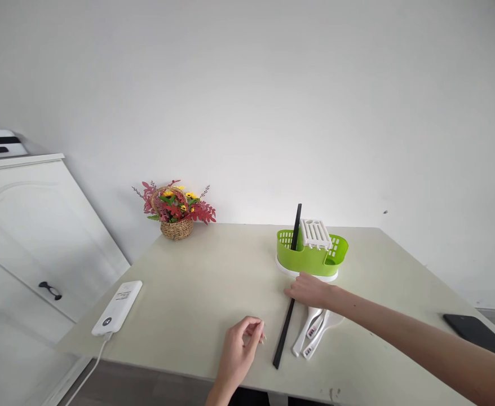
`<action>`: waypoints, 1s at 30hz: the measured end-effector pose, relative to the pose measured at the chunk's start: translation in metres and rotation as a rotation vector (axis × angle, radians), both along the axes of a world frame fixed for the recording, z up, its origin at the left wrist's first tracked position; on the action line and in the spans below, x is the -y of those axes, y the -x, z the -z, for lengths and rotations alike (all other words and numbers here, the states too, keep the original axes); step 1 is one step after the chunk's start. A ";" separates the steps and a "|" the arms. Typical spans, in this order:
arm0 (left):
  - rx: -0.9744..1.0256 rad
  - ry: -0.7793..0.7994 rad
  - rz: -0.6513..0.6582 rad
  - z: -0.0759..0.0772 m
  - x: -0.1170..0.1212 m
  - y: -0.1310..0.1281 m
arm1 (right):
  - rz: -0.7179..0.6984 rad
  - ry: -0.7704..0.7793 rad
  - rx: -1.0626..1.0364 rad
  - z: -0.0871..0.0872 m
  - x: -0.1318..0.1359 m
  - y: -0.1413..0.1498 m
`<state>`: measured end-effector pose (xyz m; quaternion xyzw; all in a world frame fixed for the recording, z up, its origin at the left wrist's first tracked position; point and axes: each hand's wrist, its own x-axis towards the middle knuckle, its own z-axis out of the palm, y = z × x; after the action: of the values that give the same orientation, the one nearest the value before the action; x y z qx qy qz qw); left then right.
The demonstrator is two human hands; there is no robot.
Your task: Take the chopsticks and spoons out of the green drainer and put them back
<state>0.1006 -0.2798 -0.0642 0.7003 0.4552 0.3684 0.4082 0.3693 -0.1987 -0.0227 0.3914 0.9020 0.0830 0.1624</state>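
Note:
My right hand (306, 288) is closed around the far end of the black chopsticks (284, 332), which lie on the table pointing toward me. How many sticks there are I cannot tell. Under the right wrist, two white utensils (310, 335) with labelled handles lie side by side; the arm partly covers their heads. My left hand (239, 345) hovers near the table's front, left of the chopsticks, its fingers curled to the thumb with nothing visible in them. Just beyond the right hand stands a green utensil holder (300, 259) with a white slotted rack (315, 233) and upright black chopsticks (296, 225).
A wicker basket of artificial flowers (176, 228) stands at the back left. Near the left edge lies a white power bank (118, 307) with a cable. A black phone (478, 332) rests at the right. Beside the table is a white cabinet (31, 237).

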 end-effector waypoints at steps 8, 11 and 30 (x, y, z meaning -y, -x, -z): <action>-0.037 -0.013 0.006 -0.004 0.001 0.000 | 0.042 0.074 -0.073 -0.017 -0.010 0.012; -0.084 -0.048 0.019 -0.006 0.003 0.000 | 0.061 0.059 -0.102 -0.038 -0.008 0.022; 0.045 0.056 0.046 0.001 -0.002 0.002 | 0.101 -0.253 -0.286 -0.149 0.006 0.058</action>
<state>0.0981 -0.2782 -0.0657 0.6903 0.4400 0.3617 0.4461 0.3115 -0.2048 0.1265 0.4613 0.8774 0.1312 -0.0140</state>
